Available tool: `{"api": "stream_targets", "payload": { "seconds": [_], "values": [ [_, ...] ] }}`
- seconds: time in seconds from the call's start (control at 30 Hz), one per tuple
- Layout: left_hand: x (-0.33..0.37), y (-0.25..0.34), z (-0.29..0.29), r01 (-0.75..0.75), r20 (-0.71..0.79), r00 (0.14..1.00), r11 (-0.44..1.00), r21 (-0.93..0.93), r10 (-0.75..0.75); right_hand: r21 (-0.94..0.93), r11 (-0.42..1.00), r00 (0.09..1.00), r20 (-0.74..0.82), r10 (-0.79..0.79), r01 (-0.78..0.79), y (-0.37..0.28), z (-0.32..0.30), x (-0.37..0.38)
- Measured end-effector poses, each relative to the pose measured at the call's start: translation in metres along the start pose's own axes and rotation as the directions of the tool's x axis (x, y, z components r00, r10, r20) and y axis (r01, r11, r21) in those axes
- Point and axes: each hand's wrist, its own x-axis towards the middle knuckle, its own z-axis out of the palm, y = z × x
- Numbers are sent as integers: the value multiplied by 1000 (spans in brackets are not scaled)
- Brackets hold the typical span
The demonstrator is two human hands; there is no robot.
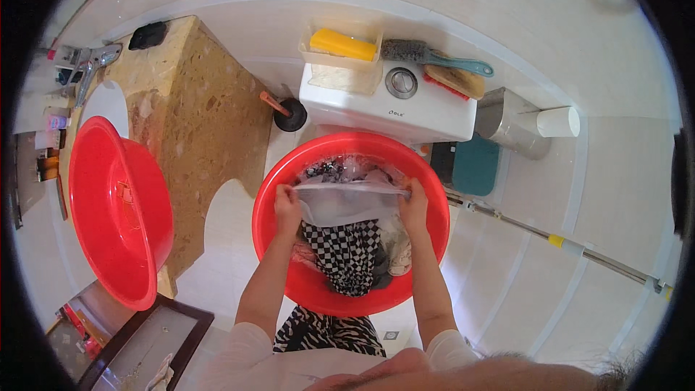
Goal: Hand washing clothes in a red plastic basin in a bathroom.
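Note:
Both my hands stretch a white, see-through cloth point(340, 204) by its upper edge, over a large red basin point(428, 261). My left hand point(287, 210) is closed on its left corner, and my right hand point(413, 208) is closed on its right corner. Whether this is a flat piece or a bag I cannot tell. Below it in the basin lies a black-and-white checked garment point(346, 253), with a pale beige cloth point(395, 246) at its right. Dark patterned fabric point(326, 171) and suds or water show at the far side.
A second red basin point(108, 203) stands tilted on the stone counter point(210, 65) at left. Behind my basin is a white toilet tank point(340, 108) carrying brushes point(441, 59) and a plastic tub point(308, 47). A plunger point(289, 114), a grey bin point(517, 127) and a metal pole point(525, 226) are nearby.

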Motion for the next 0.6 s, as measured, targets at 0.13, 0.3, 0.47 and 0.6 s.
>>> {"api": "stream_targets", "payload": {
  "seconds": [0.13, 0.3, 0.47, 0.6],
  "values": [
    [5, -21, -23, 520, 264, 837, 548, -655, -480, -143, 990, 990, -139, -28, 8, 23, 42, -12],
    [-5, 42, -21, 836, 740, 527, 414, -361, -418, 670, 385, 703, 294, 647, -635, 73, 75, -17],
    [-8, 67, -36, 491, 842, 438, 868, 71, -316, 133, 547, 464, 711, 529, -827, 28, 39, -6],
    [7, 1, -46, 907, 877, 369, 327, -267, -308, 223, 566, 542, 681, 492, -793, -25, 19, 8]
  ]
}}
